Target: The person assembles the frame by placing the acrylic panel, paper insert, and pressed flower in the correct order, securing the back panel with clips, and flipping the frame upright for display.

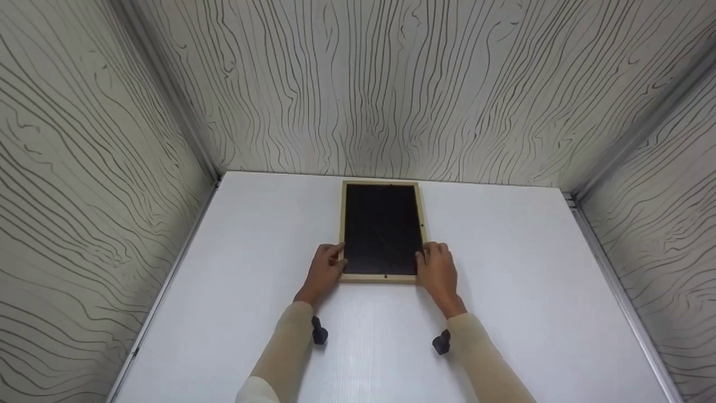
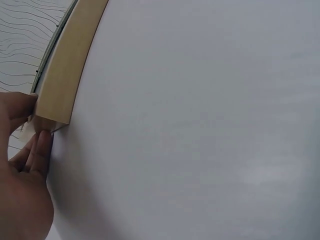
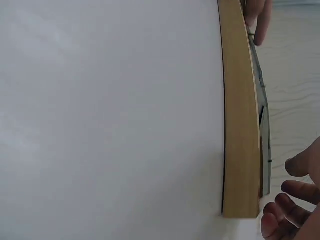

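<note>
A picture frame (image 1: 363, 278) with light wooden edges and a black panel (image 1: 383, 229) lies flat near the table's back edge. At its near left corner my left hand (image 1: 323, 274) pinches the frame, thumb and fingers on either side of the corner. My right hand (image 1: 439, 274) is at the near right corner. In the right wrist view its thumb and fingers are spread around that corner, loosely bent, with a gap between thumb and panel. Small dark tabs show along the frame's rim. The underside is hidden.
The white table (image 1: 537, 268) extends on both sides of the frame and in front of it. Behind stands a wall (image 1: 369, 84) with a wood-grain pattern; similar side panels rise at left and right, with metal rails at the corners. A small black device sits at each wrist.
</note>
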A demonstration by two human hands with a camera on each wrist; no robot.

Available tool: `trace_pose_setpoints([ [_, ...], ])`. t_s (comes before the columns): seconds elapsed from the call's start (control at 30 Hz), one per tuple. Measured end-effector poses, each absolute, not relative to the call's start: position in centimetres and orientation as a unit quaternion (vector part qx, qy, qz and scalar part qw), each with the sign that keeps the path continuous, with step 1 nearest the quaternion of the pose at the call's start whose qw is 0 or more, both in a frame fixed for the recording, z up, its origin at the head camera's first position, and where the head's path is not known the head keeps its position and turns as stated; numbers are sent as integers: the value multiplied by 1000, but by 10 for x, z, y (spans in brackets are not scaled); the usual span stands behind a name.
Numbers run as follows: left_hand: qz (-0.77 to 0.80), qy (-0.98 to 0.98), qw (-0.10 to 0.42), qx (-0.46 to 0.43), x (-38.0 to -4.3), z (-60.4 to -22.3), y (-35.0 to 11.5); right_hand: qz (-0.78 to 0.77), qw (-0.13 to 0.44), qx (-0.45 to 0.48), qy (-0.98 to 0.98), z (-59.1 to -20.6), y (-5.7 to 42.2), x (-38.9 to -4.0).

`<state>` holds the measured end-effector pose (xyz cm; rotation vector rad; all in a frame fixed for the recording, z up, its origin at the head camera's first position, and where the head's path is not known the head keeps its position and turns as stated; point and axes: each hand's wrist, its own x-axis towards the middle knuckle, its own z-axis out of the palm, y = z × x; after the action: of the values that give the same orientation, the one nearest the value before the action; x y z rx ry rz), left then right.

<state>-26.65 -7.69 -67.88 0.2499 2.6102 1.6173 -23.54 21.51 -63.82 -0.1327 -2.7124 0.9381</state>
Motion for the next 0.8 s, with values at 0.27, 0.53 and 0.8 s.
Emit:
trace_pose_setpoints([
  [0.27, 517, 850, 29, 94, -265, -674, -69, 374, 28, -86, -923, -650, 248, -236],
  [0.53, 500, 859, 23, 107, -268, -673, -63, 440, -15, -108, -892, -647, 255, -227],
  [0.8, 522, 848, 23, 88, -261, -670, -60, 417, 20, -111, -902, -653, 262, -222],
])
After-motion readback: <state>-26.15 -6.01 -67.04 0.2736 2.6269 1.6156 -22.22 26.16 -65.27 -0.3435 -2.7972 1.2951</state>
